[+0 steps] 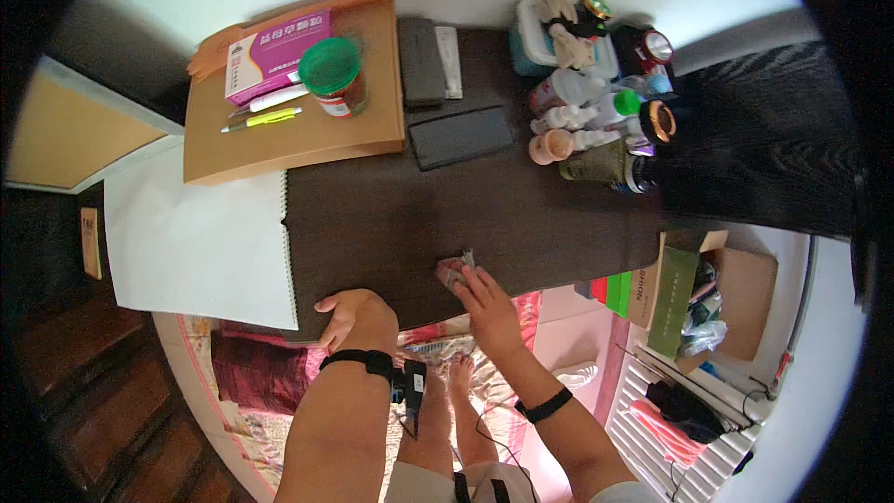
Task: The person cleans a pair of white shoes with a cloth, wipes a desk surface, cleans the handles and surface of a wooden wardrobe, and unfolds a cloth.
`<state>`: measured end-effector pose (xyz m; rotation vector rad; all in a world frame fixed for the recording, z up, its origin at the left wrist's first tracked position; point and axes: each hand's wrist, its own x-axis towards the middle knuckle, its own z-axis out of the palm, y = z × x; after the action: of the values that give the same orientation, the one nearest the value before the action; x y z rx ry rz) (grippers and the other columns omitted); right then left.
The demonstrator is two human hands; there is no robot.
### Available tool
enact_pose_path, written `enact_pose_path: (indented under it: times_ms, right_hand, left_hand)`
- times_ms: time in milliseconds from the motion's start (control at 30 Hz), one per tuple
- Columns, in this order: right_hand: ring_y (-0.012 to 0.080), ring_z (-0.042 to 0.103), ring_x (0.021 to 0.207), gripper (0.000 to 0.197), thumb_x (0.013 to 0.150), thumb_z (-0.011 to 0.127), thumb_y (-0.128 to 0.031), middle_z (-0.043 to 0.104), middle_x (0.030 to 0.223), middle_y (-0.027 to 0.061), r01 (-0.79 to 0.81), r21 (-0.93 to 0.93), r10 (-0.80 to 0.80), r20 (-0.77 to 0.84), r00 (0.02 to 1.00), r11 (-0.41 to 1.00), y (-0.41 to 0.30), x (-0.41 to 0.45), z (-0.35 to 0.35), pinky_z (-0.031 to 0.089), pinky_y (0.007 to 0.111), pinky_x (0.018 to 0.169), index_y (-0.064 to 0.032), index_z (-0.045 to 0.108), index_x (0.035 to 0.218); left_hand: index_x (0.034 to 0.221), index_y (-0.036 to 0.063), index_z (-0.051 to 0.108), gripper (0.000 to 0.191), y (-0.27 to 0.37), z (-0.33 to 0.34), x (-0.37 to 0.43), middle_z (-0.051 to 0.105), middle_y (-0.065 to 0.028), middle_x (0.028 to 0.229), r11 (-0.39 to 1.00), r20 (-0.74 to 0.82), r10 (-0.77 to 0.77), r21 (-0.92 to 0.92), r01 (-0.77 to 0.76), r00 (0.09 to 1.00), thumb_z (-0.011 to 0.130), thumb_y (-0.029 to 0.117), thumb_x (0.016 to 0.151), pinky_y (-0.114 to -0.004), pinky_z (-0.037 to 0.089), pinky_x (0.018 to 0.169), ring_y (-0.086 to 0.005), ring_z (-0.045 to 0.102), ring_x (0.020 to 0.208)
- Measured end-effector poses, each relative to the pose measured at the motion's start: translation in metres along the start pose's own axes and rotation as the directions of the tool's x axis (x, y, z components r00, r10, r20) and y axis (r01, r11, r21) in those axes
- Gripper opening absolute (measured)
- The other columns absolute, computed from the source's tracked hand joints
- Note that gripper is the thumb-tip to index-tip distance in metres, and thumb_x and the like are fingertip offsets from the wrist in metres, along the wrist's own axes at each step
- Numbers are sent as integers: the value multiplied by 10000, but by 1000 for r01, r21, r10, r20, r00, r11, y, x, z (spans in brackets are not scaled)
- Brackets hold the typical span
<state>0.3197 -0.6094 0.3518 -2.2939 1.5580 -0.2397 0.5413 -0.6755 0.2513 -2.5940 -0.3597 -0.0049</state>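
Observation:
Under the fingers of my right hand (494, 311) is a small crumpled cloth or wipe (454, 270), pressed on the dark wooden desktop (391, 223) near its front edge. My left hand (357, 316) rests at the same edge, farther left, with the thumb apart from the fingers and nothing visible in it. Just left of that hand lies a spiral-bound pad of white paper (202, 244). Beyond both hands, a dark flat rectangular device or case (462, 136) lies on the desk.
A cardboard box (279, 147) at the back left bears a purple carton (279, 56), a green-lidded jar (331, 70) and a yellow pen (264, 119). Several bottles (587, 119) crowd the back right beside a lidded plastic tub (527, 49). An open carton (744, 293) stands lower right.

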Motion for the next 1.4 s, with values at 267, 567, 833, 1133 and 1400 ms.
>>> enact_pose_path:
  times_ms: [267, 567, 833, 1133, 1400]
  right_hand:
    - [381, 545, 1167, 601, 751, 662, -44, 465, 1457, 150, -205, 11, 202, 118, 972, 979, -75, -10, 7, 510, 453, 963, -81, 550, 1340]
    - [330, 648, 751, 168, 888, 550, -138, 643, 827, 185, -172, -140, 216, 427, 878, 975, -90, -119, -19, 523, 498, 648, -36, 680, 854]
    - [305, 587, 623, 223, 905, 550, -129, 569, 658, 153, -451, 68, 393, 391, 832, 890, -110, -180, -172, 488, 476, 580, -39, 643, 725]
    - [305, 548, 597, 248, 926, 535, -147, 529, 635, 141, -413, 202, 377, 195, 905, 888, -131, -175, -302, 470, 469, 570, -42, 628, 722]
    - [304, 513, 574, 270, 944, 522, -163, 493, 614, 131, -278, 245, 209, 272, 939, 929, -124, -202, -306, 453, 462, 562, -45, 614, 719]
  left_hand:
    - [1344, -49, 403, 715, -25, 14, 42, 576, -265, 1185, 979, 84, 183, -109, -174, 979, 532, 498, 901, -540, 450, 930, -415, 588, 1073]
    - [1334, -49, 407, 703, -87, -4, 56, 581, -264, 1171, 723, 141, 666, -364, -587, 733, 535, 489, 900, -539, 451, 925, -415, 590, 1065]
    - [1275, -44, 444, 634, -133, -114, 66, 591, -257, 1139, -518, -236, 855, -396, -758, -461, 544, 454, 896, -536, 454, 914, -414, 591, 1049]
    - [1208, -39, 486, 558, -224, -261, 111, 603, -250, 1103, -667, -303, 745, -382, -640, -595, 555, 415, 891, -532, 459, 900, -413, 592, 1032]
    - [1149, -34, 523, 492, -339, -239, 204, 614, -243, 1072, -464, -274, 885, -461, -757, -376, 565, 380, 887, -529, 463, 888, -412, 593, 1017]
